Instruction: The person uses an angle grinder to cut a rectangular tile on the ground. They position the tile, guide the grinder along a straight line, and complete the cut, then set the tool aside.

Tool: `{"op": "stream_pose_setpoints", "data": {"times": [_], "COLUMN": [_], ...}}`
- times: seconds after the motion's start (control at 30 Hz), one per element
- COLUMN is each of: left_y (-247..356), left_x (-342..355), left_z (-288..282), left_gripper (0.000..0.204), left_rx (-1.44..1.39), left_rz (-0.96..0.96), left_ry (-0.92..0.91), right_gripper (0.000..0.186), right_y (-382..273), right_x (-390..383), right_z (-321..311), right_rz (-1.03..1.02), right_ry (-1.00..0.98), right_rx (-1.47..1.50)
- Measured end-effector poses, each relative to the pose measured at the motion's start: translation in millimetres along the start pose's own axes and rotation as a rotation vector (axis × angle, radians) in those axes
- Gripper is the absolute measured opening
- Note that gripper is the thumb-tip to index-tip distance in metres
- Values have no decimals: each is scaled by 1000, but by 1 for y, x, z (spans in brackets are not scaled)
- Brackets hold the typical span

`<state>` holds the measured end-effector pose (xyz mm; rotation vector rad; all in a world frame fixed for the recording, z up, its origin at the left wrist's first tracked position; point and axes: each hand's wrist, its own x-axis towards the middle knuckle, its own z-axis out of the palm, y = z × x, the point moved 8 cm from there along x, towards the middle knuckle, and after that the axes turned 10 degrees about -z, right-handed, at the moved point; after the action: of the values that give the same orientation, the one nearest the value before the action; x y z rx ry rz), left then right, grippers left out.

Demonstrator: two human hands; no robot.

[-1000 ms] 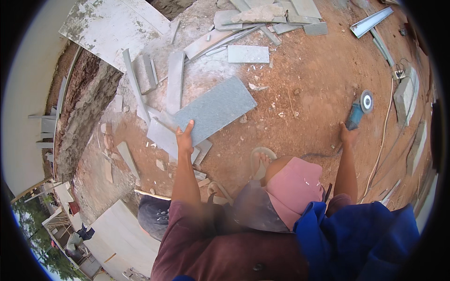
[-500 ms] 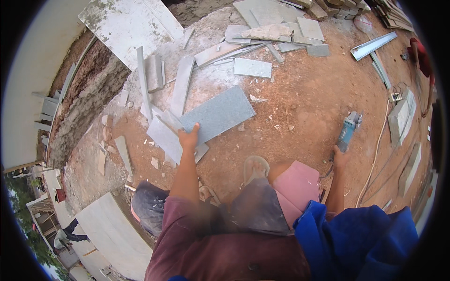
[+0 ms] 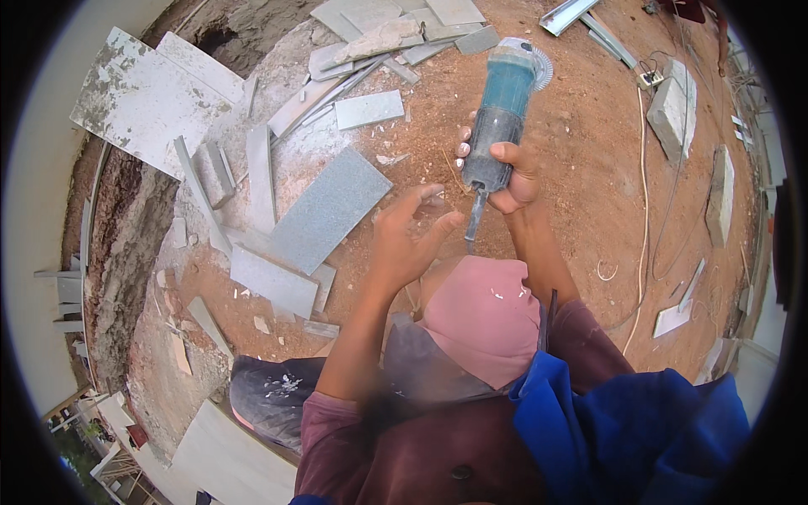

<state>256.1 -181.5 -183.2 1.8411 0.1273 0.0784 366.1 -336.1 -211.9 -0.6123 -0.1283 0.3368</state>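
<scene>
One angle grinder (image 3: 502, 101), at one o'clock on my feed, was gripped by the right hand (image 3: 518, 181); the left hand (image 3: 411, 238) looked empty, half spread. I judged the step tool-handling, the next move calling for care around the disc (image 3: 543, 69).
</scene>
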Motion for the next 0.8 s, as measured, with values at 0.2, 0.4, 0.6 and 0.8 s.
{"op": "stream_pose_setpoints", "data": {"times": [0.2, 0.4, 0.6, 0.8], "left_y": [-34, -75, -91, -128], "left_x": [-16, -48, -61, -76], "left_z": [10, 38, 47, 62], "left_gripper": [30, 34, 43, 50], "left_rx": [-60, -275, -225, -147], "left_rz": [-319, -602, -886, -880], "left_ry": [26, 127, 53, 42], "right_gripper": [46, 43, 48, 47], "right_y": [51, 69, 79, 87], "right_x": [-23, -43, -68, -74], "right_z": [-14, -53, -71, -78], "right_rz": [128, 73, 88, 87], "right_ry": [128, 318, 349, 303], "right_rx": [-181, -481, -636, -807]}}
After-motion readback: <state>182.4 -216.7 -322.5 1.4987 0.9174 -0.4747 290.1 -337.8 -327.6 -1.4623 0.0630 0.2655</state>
